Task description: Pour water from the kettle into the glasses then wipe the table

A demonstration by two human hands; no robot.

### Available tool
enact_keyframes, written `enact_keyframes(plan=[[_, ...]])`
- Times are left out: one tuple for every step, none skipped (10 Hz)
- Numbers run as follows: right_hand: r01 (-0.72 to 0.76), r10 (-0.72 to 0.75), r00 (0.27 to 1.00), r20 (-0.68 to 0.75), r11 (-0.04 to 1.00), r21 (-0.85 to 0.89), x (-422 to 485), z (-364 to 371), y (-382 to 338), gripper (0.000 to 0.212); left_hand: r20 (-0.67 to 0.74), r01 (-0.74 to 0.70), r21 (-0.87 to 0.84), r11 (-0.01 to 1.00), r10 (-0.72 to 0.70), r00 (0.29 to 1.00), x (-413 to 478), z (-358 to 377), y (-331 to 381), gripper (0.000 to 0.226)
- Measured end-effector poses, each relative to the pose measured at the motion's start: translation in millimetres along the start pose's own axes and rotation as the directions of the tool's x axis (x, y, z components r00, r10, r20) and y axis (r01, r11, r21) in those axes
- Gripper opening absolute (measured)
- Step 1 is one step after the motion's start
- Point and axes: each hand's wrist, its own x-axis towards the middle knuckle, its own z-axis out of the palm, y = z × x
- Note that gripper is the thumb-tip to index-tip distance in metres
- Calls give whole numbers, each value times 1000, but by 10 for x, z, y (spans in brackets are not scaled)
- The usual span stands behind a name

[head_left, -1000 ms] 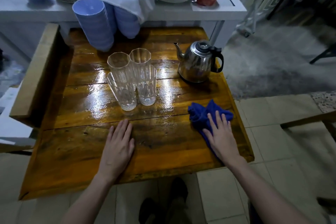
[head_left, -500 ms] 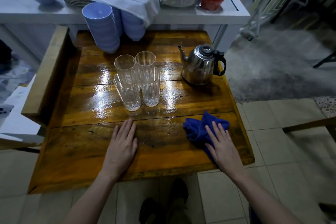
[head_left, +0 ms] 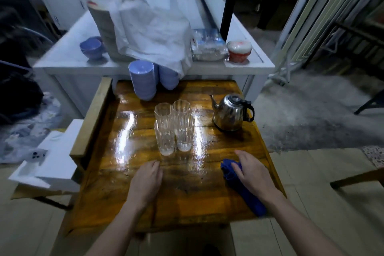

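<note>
Several tall ribbed glasses (head_left: 174,129) stand bunched together in the middle of the glossy wooden table (head_left: 187,203). To their right, near the table's right edge, sits a steel kettle (head_left: 229,112) with a black handle. My left hand (head_left: 146,182) lies flat on the wood just in front of the glasses. My right hand (head_left: 252,174) rests on a blue cloth (head_left: 242,188) near the front right corner, fingers spread over it. The cloth stretches back along the table under my wrist.
Stacks of blue bowls (head_left: 143,81) stand at the table's back edge. Behind is a white table (head_left: 68,60) with more blue bowls (head_left: 91,49), a white sheet, a plastic packet and a red lidded pot (head_left: 239,50). A wooden rail (head_left: 91,116) borders the left side.
The camera has tilted up, showing more of the room. My right hand and the cloth have shifted slightly on the table; my left hand stays flat in place.
</note>
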Motion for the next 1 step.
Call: enact_keyframes(plan=[[83,-83,996,15,997,1,190,-316,-317,47,-101,-1,-26,1000,-1,995,164,-398,39,25]])
